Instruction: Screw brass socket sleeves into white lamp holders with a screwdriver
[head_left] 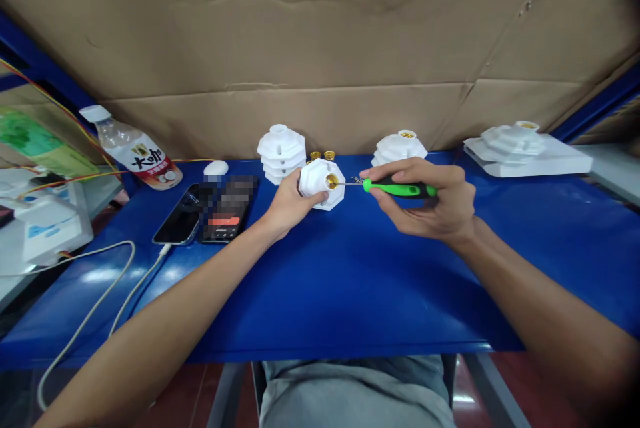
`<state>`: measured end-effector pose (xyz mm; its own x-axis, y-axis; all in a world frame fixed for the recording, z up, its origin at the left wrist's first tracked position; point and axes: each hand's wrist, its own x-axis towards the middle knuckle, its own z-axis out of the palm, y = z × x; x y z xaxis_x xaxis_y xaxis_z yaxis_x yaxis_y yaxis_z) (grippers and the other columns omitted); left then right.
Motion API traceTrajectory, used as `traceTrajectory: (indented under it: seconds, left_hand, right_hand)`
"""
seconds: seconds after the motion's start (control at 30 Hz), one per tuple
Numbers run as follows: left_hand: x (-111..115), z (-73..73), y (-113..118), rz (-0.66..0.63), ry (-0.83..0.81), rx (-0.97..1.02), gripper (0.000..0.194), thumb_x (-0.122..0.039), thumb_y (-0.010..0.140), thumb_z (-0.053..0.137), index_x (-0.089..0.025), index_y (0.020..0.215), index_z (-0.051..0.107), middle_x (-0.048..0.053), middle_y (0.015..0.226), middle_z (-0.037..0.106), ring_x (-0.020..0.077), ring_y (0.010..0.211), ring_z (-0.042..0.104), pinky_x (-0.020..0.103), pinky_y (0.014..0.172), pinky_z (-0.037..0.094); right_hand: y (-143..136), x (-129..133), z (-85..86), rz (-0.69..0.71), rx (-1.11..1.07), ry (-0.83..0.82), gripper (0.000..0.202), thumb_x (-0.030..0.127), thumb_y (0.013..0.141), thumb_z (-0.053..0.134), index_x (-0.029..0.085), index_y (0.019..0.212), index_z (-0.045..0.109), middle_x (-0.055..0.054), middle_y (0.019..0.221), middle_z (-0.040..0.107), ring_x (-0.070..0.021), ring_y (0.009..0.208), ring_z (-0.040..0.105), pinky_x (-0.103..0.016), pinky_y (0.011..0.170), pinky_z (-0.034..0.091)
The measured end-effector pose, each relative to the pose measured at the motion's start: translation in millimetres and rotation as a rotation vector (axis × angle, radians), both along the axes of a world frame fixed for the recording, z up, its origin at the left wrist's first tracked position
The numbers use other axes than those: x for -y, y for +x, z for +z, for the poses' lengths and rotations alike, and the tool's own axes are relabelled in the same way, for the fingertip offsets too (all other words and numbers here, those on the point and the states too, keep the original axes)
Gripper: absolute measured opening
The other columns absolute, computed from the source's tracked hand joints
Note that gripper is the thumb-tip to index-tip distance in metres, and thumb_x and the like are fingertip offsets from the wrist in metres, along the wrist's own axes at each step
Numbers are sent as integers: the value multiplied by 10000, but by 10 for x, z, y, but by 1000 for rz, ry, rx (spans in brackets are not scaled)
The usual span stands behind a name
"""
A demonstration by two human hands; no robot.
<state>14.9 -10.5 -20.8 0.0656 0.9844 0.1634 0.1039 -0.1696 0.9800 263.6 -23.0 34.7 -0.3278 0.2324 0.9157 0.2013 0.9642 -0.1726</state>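
Left hand (291, 205) clamped on the white lamp socket (315, 177), near the middle of the desk's (325, 301) back edge; right hand (440, 205) closed around the green-and-black screwdriver (400, 188), its tip at the socket's brass opening (330, 179); a white stack (283, 153) stands at the back edge; two phones (177, 218) lie toward the left edge.

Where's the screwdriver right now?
Head view, right of centre: screwdriver in the right hand, its tip at the white holder's gold-coloured opening, left hand gripping the holder.
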Motion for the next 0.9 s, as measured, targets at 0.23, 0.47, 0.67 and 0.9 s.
traceTrajectory:
  seconds: [0.23, 0.47, 0.67, 0.9]
  left_hand:
    - [12, 21, 5, 11, -8, -14, 568, -207, 734, 905, -164, 1258, 691, 129, 1258, 768, 321, 1147, 729, 555, 1054, 579]
    - [7, 14, 2, -2, 6, -19, 535, -209, 744, 903, -166, 1234, 691, 133, 1244, 773, 312, 1119, 741, 540, 1028, 598]
    - [17, 31, 9, -7, -11, -9, 544, -197, 738, 903, -161, 1239, 693, 128, 1237, 776, 304, 1116, 740, 529, 1035, 593]
    - [17, 15, 14, 2, 5, -12, 557, -203, 734, 909, -163, 1248, 698, 128, 1225, 782, 305, 1097, 747, 526, 1014, 603]
  right_hand:
    - [25, -37, -47, -7, 47, -13, 690, 153, 767, 908, 441, 1328, 627, 30, 1135, 837, -280, 929, 840, -422, 684, 727]
    - [34, -40, -51, 4, 73, -13, 749, 150, 765, 909, 460, 1373, 601, 39, 1152, 832, -279, 947, 838, -419, 662, 727]
    - [40, -36, -70, -10, 92, -20, 723, 157, 779, 895, 455, 1366, 595, 42, 1155, 830, -268, 959, 836, -406, 668, 723]
    - [27, 11, -19, -42, 114, -39, 705, 160, 780, 842, 415, 1386, 586, -1, 1206, 814, -292, 1015, 822, -444, 746, 714]
